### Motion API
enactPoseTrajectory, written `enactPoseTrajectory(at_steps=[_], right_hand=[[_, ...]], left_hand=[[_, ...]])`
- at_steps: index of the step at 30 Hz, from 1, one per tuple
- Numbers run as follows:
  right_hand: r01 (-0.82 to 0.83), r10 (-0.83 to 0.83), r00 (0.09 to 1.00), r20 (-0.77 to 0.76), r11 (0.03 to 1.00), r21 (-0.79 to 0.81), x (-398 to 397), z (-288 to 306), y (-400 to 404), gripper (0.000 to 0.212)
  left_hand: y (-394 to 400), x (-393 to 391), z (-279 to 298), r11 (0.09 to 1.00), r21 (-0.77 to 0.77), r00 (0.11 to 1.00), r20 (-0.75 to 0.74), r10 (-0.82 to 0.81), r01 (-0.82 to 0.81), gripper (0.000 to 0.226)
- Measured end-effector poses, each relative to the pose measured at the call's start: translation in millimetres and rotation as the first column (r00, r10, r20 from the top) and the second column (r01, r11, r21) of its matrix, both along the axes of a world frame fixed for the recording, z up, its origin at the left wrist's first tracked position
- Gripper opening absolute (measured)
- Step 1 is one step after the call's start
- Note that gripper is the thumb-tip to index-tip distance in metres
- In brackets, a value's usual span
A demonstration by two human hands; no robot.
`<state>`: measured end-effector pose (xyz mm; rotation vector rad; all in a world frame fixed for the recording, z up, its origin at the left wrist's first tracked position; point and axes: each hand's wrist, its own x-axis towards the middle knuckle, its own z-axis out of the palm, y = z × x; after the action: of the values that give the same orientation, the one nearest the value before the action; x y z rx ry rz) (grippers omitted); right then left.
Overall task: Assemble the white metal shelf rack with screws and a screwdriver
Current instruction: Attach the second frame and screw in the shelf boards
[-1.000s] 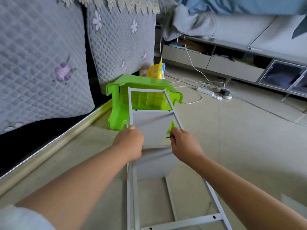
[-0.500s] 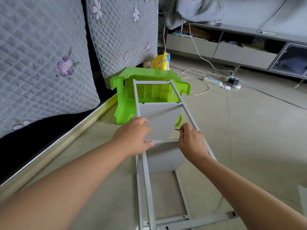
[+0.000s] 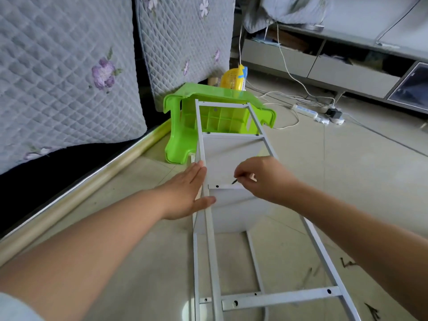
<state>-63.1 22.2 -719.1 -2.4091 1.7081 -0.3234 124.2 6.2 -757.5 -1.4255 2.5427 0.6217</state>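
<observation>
Pinching screw [image 3: 234,181] w/ right hand [image 3: 266,179] at rack [image 3: 212,239]

The white metal shelf rack [image 3: 209,239] runs off the bottom edge. The small dark screw [image 3: 234,181] is mostly hidden in the right hand's [image 3: 266,179] fingertips.
</observation>
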Motion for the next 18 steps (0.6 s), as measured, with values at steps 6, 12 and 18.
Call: enactPoseTrajectory(at_steps=[6,12,18], right_hand=[[-0.048,0.051,0.993,-0.109,0.998,0.027,24.8,4.2,-8.1,0.022],[-0.095,0.098,0.978,-0.186,0.995,0.025,30.7,-0.9,-9.6,0.025],[-0.115,0.129,0.966,-0.226,0.991,0.073,32.4,1.2,-10.7,0.025]], left_hand=[[-1.7,6.6,5.2,0.999,0.036,0.998,-0.063,-0.012,0.015,0.086],[-3.4,7.6,1.2,0.999,0.034,0.993,-0.115,-0.007,0.011,0.087],[-4.9,8.7,-2.6,1.0,0.006,0.989,-0.149,-0.014,0.015,0.089]])
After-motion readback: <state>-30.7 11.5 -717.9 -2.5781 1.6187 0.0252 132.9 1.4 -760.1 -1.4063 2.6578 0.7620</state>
